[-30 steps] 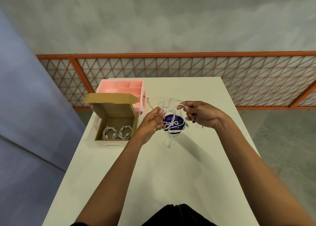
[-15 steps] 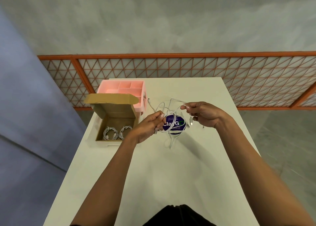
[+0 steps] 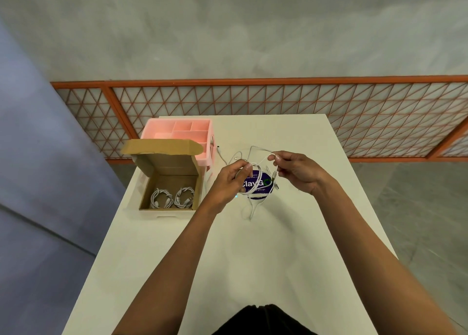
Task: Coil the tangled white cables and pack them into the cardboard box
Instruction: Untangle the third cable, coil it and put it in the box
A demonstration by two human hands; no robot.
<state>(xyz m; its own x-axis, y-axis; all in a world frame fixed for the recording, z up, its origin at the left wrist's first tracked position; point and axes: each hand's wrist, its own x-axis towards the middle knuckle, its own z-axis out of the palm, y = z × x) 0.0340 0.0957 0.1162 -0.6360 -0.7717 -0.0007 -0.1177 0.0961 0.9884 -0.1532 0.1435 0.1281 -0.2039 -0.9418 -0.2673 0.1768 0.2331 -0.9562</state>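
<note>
A tangled white cable [image 3: 254, 203] hangs in loops between both hands above the middle of the white table [image 3: 253, 258]. My left hand [image 3: 229, 182] pinches one part of it, and my right hand [image 3: 297, 171] pinches another part slightly higher. A loose end trails away toward the pink organiser. The open cardboard box [image 3: 168, 182] stands to the left of my left hand, its lid flap raised. Two coiled white cables [image 3: 172, 198] lie side by side on its floor.
A pink compartment organiser [image 3: 182, 134] stands right behind the box. A round purple sticker [image 3: 258, 185] lies on the table under the cable. An orange lattice railing [image 3: 253, 101] runs beyond the table's far edge. The table drops off close on both sides.
Both hands stay on the cable. My right hand has risen slightly and the loops between the hands have shifted. The box and its two coils have not moved.
</note>
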